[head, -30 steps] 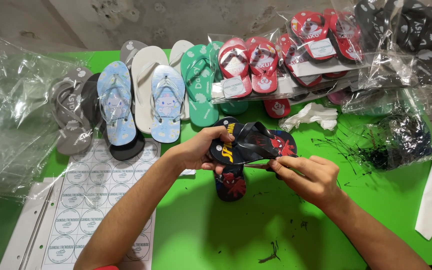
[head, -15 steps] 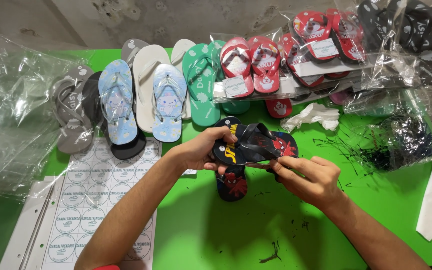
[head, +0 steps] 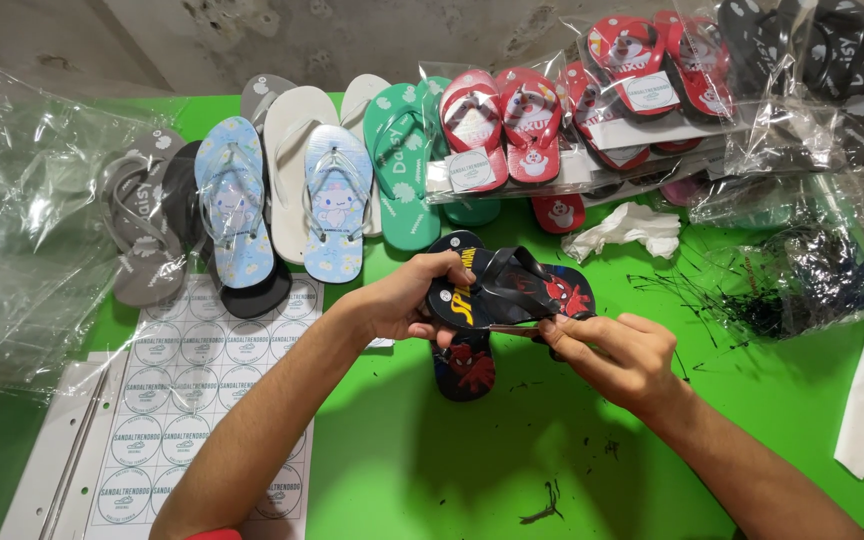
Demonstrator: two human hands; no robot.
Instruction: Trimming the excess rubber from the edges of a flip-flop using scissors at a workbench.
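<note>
Above the green table [head: 432, 470], both hands stay clamped on a small black flip-flop [head: 508, 290] with a red and blue cartoon print: the left hand [head: 407, 300] grips its heel end and the right hand [head: 617, 350] pinches the edge near the strap. Since a second ago the sandal has barely shifted, so the handling is still under way. Its mate [head: 464, 368] lies on the table just beneath, and a sheet of round stickers [head: 187, 400] sits left of it.

site: small sandal packing workshop | evidence: green worktop [head: 402, 470] held rows of flip-flops [head: 282, 195], bagged pairs [head: 652, 80], sticker sheet [head: 192, 400], loose plastic bags [head: 22, 240]
</note>
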